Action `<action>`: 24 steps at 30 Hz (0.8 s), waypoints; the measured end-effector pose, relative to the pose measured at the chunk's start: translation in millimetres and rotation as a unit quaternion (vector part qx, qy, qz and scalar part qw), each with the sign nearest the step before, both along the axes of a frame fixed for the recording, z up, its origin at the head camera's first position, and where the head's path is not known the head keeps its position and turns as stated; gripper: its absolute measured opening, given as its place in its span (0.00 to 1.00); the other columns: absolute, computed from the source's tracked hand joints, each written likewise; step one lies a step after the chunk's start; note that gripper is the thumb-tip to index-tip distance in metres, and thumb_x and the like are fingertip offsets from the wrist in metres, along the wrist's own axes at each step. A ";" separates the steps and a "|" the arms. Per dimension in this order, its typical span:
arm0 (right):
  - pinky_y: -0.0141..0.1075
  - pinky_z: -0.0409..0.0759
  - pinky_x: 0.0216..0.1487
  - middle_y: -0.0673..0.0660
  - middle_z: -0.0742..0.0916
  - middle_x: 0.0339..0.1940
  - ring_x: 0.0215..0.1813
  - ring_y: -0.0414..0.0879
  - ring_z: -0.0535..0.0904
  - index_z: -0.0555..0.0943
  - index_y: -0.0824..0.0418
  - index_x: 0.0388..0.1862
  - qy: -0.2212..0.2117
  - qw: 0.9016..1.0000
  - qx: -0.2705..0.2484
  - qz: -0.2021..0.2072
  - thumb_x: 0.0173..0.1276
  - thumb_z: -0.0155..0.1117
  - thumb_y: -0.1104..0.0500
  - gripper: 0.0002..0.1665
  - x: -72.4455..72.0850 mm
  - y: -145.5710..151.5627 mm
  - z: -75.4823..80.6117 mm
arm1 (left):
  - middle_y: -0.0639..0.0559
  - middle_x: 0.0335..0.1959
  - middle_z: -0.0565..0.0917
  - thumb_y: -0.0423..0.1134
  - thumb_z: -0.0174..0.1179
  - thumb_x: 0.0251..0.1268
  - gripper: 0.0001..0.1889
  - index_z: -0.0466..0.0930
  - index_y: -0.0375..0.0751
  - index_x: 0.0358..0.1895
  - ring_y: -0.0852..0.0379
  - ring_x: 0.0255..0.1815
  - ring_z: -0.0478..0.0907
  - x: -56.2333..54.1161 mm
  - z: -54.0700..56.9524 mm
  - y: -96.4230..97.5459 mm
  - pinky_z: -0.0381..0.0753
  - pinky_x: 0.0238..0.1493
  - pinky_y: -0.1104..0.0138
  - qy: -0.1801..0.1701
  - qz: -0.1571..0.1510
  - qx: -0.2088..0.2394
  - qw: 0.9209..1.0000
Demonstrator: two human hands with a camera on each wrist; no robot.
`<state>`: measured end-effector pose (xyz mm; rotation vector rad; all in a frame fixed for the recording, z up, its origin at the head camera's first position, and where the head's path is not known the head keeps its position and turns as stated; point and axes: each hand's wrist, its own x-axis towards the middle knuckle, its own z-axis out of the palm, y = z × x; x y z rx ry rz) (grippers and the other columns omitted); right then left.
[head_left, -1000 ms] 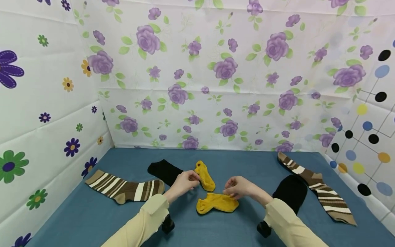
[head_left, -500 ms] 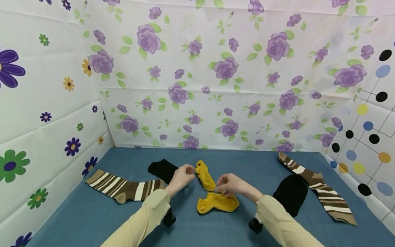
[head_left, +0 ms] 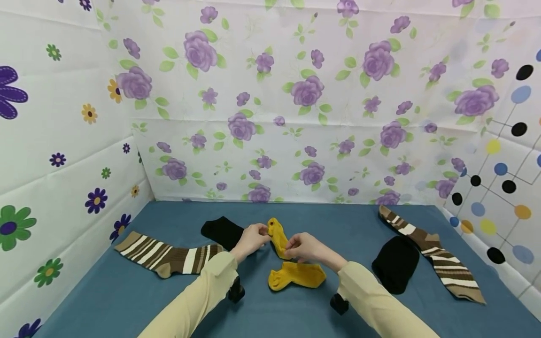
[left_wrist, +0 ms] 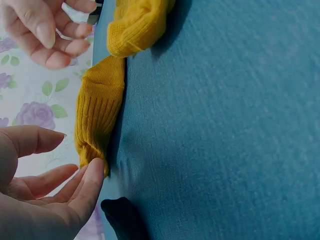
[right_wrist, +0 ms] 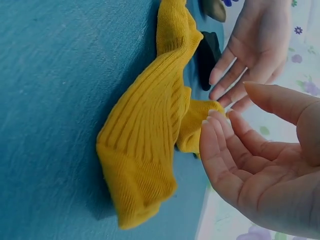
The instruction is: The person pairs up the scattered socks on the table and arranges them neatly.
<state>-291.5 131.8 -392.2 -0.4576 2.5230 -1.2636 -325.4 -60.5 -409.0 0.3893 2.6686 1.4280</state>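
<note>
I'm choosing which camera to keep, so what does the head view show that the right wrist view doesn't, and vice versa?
Only the head view shows the right-side black garment, the right-side striped sock and the sleeves.
Only the right wrist view shows the palm sides of the left hand and right hand.
Both show the hands, the yellow socks, the left-side black sock and the blue tabletop.

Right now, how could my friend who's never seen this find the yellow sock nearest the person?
Find the blue tabletop, then its middle, where the left hand and right hand are. Just below the right hand in the head view is the nearer yellow sock. It lies sideways, while the other yellow sock slants away toward the flowery backdrop.
</note>
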 end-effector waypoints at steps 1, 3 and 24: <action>0.40 0.78 0.32 0.53 0.79 0.28 0.34 0.51 0.77 0.77 0.65 0.36 0.005 1.000 0.002 -0.002 0.61 0.63 0.62 0.08 -0.9 -1.2 0.6 | 0.41 0.41 0.76 0.30 0.54 0.61 0.20 0.69 0.25 0.55 0.48 0.36 0.77 0.0 0.7 0.6 0.76 0.33 0.64 -0.002 0.002 0.001 1.000; 0.40 0.78 0.32 0.53 0.79 0.28 0.34 0.51 0.78 0.78 0.65 0.35 0.014 1.000 0.008 -0.005 0.61 0.62 0.62 0.07 -2.3 -3.6 0.9 | 0.41 0.41 0.76 0.30 0.54 0.60 0.20 0.68 0.25 0.56 0.47 0.35 0.77 -0.4 1.3 1.4 0.76 0.33 0.63 -0.004 0.005 0.001 1.000; 0.41 0.77 0.32 0.53 0.79 0.29 0.33 0.50 0.77 0.77 0.64 0.36 0.012 0.999 0.027 -0.044 0.61 0.63 0.63 0.07 -3.6 4.7 -2.4 | 0.44 0.37 0.78 0.29 0.54 0.62 0.13 0.75 0.26 0.48 0.46 0.34 0.77 5.2 -0.1 -5.9 0.76 0.33 0.62 -0.001 -0.029 0.004 1.000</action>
